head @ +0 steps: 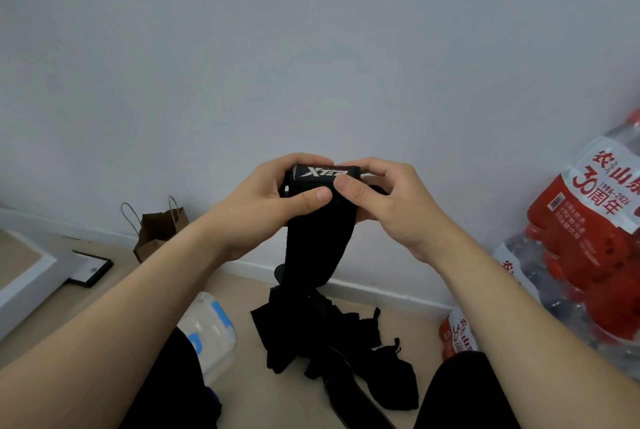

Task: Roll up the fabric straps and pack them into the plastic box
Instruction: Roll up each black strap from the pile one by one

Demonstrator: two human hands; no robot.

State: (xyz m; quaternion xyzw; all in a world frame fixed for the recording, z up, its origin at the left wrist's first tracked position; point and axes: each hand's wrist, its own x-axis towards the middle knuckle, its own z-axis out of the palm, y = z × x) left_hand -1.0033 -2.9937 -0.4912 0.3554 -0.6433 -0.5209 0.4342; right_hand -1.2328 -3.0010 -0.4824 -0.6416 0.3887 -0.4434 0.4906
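A black fabric strap [318, 241] with a white logo at its top end is held up in front of the wall. My left hand [277, 200] and my right hand [384, 200] both grip that rolled top end, thumbs pressed on its front. The rest of the strap hangs down to a heap of black straps [332, 352] on the floor. A clear plastic box [211, 335] with blue clips lies on the floor at lower left, partly hidden by my left forearm.
A brown paper bag [159, 228] stands against the wall at left. A black-framed flat object [91, 267] and a white ledge [27, 276] lie further left. Packs of red-labelled water bottles [585, 241] fill the right side.
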